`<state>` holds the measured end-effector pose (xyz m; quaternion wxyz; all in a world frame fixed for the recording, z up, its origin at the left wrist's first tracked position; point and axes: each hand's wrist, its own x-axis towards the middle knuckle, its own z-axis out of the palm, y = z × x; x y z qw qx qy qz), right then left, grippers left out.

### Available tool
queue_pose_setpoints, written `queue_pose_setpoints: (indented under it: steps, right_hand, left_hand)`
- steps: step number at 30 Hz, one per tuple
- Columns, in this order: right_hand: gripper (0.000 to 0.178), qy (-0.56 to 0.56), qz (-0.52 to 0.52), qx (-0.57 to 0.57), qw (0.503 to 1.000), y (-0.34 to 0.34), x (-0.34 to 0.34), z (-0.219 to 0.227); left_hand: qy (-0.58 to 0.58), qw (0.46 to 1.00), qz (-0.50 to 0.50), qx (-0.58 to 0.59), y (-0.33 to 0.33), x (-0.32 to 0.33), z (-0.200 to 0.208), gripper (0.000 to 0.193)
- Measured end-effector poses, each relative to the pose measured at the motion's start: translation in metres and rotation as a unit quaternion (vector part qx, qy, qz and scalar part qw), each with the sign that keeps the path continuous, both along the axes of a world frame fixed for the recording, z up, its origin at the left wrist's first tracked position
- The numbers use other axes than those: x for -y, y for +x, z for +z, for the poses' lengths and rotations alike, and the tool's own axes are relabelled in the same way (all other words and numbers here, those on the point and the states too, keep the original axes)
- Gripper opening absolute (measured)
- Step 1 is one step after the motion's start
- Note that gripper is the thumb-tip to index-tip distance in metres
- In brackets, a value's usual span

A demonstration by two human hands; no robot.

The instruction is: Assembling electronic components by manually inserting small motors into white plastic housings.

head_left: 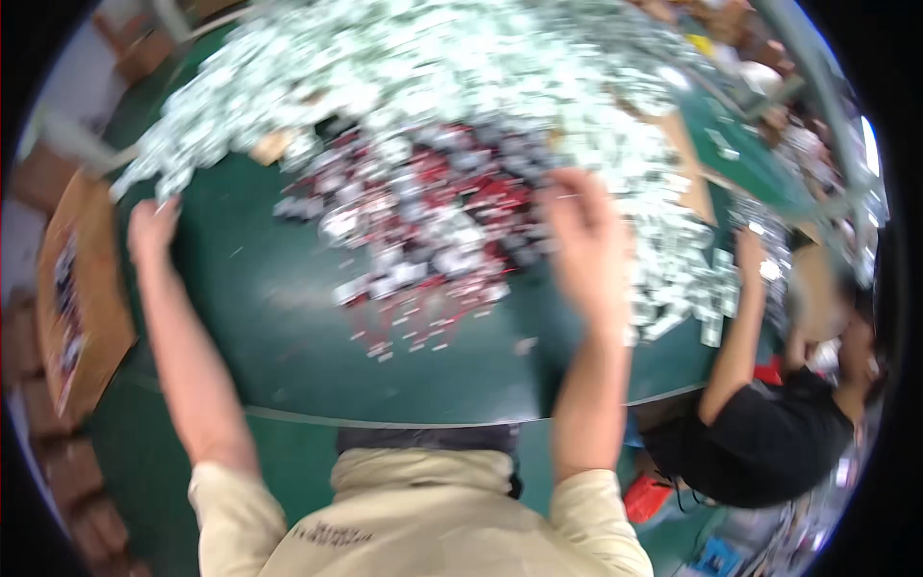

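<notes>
Small dark and white parts with red leads (452,202) lie in a loose heap on the green table (288,327). At that heap's right edge, my right hand (582,236) hangs with fingers bent and apart, nothing visible in them; motion smears it. My left hand (154,231) is far out at the table's left side, its fingers drawn together by the end of the pile of pale packets (385,58). Blur hides whether a packet is between those fingers. The pale pile spreads across the far side and down the right.
A cardboard box (91,298) holding dark and red parts stands against the table's left edge. On the right, another person in a black top (760,433) reaches an arm to the table beside silvery packets (764,250). Brown cardboard pieces (687,163) stand among the packets.
</notes>
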<state>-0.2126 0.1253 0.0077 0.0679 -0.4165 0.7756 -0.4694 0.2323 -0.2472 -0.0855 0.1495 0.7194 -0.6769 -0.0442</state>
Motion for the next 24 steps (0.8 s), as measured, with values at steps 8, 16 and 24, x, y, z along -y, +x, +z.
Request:
queue_pose_setpoints:
  steps: [8, 16, 24]
  right_hand:
    - [0.014, -0.039, 0.114, -0.165, 0.979, 0.005, 0.015, -0.034]
    - [0.012, -0.13, 0.048, -0.089, 0.986, -0.001, 0.02, -0.026]
    - [0.013, -0.212, 0.014, -0.013, 0.977, 0.014, 0.013, -0.01]
  left_hand:
    - [0.053, 0.825, -0.164, -0.538, -0.076, -0.099, 0.088, 0.039]
    - [0.275, 0.51, -0.316, -0.751, -0.206, -0.194, 0.107, 0.048]
    - [0.317, 0.491, -0.297, -0.755, -0.222, -0.222, 0.081, 0.045]
